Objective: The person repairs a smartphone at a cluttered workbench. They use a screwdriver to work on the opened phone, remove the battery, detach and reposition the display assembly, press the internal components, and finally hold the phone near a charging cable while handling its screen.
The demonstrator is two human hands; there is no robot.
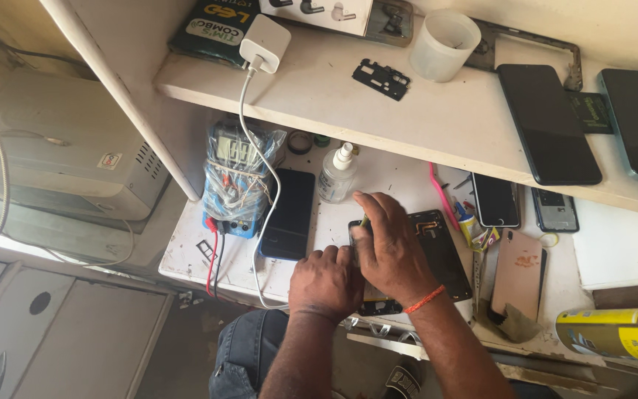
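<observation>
Both my hands rest on the opened phone, which lies flat on the white surface just below the shelf. My left hand is curled into a loose fist and presses on the phone's near left corner. My right hand, an orange band at its wrist, lies across the phone's left half and pinches a thin yellow-green tool between thumb and fingers, its tip at the phone's top left edge. I cannot tell whether the left hand grips anything.

Left of the phone lies a black handset, screen up, and beyond that a blue meter wrapped in clear plastic with red and black leads. Just behind the phone stands a small spray bottle. Right of the phone lie a pink pry tool, two small handsets, and a rose-gold one, back up. On the shelf above the phone sit a white charger, a plastic cup and two dark handsets. A yellow can lies far right of the phone.
</observation>
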